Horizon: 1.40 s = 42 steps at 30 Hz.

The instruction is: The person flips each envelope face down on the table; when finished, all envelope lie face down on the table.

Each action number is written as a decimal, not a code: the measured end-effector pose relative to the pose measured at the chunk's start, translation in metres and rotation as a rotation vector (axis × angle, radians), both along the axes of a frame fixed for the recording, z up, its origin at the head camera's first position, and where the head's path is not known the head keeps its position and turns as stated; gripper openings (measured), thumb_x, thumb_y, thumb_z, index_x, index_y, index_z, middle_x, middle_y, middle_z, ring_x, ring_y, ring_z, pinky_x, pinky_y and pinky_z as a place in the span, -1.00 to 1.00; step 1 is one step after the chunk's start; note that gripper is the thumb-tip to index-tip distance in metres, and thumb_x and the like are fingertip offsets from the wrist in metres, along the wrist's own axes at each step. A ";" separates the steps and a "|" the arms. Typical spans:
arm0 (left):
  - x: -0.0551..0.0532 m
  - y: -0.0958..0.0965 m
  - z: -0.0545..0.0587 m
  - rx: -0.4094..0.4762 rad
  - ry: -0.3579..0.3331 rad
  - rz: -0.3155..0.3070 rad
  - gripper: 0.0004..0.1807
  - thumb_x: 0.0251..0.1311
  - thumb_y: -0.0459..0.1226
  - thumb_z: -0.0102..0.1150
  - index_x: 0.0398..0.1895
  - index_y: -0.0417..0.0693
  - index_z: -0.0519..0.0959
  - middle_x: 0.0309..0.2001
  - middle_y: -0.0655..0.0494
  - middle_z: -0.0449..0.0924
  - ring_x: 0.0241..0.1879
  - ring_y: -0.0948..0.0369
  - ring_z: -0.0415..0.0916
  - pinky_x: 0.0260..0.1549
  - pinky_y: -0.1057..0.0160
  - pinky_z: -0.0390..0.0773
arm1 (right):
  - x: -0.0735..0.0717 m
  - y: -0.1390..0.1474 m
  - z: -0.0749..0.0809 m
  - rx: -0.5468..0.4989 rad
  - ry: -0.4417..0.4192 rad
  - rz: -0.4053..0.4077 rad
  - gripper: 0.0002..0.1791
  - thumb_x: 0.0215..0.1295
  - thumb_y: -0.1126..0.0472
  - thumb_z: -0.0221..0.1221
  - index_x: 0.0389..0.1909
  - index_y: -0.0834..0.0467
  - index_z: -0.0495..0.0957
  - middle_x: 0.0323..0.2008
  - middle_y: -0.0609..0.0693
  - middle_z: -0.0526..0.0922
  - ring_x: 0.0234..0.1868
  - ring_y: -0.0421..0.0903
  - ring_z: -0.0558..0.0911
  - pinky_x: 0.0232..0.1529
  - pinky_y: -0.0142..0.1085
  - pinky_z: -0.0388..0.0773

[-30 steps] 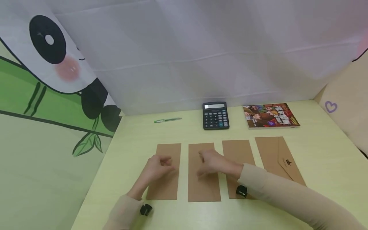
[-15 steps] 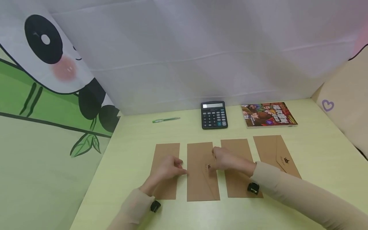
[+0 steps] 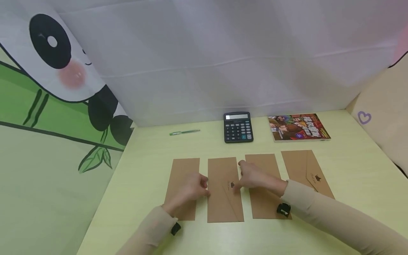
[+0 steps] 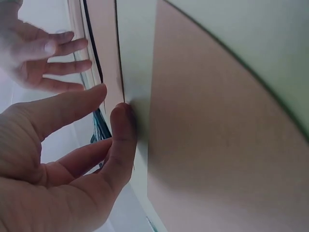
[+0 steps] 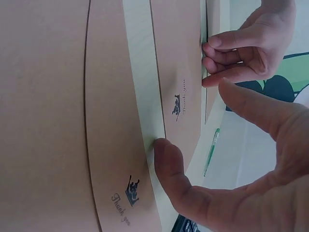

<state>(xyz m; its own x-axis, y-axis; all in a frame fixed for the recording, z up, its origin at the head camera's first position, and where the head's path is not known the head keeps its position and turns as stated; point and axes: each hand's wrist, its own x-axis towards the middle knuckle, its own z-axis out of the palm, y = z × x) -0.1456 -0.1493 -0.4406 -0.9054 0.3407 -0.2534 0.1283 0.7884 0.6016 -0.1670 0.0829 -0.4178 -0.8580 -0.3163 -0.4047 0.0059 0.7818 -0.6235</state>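
Nearest me, at 6 o'clock, a strip of table (image 3: 220,239) gives both forearms room to pull straight back. My left hand (image 3: 190,186) sits at 9 o'clock of the second envelope from the left (image 3: 220,177), fingers curved, thumb and fingertip narrowly apart with nothing between them, one tip at its edge. My right hand (image 3: 255,176) is at 3 o'clock, thumb and finger spread wide, gripping nothing; its thumb reaches that edge. I can't tell how hard either presses.

The step looks like squaring this flat envelope. I'd nudge both long edges lightly and equally, since thin paper could skid or buckle.

Sideways room is tight: only narrow gaps part it from the leftmost envelope (image 3: 181,170) at 9 and the third envelope (image 3: 262,163) at 3, both partly under my hands. The rightmost envelope (image 3: 301,164) lies beyond.

Farther out there's slack before the pen (image 3: 185,132) at 11, calculator (image 3: 238,128) just past 12 and book (image 3: 298,127) at 2.
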 end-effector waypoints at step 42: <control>0.001 0.009 -0.002 -0.012 0.046 0.045 -0.75 -0.19 -0.42 0.42 -0.69 -0.09 0.48 -0.66 0.22 0.38 -0.54 0.24 0.28 -0.58 0.32 0.26 | -0.010 0.005 -0.014 -0.121 -0.110 -0.065 -0.11 -0.04 0.13 0.46 0.21 0.51 0.26 -0.51 0.03 0.54 -0.49 -0.11 0.46 -0.44 -0.31 0.33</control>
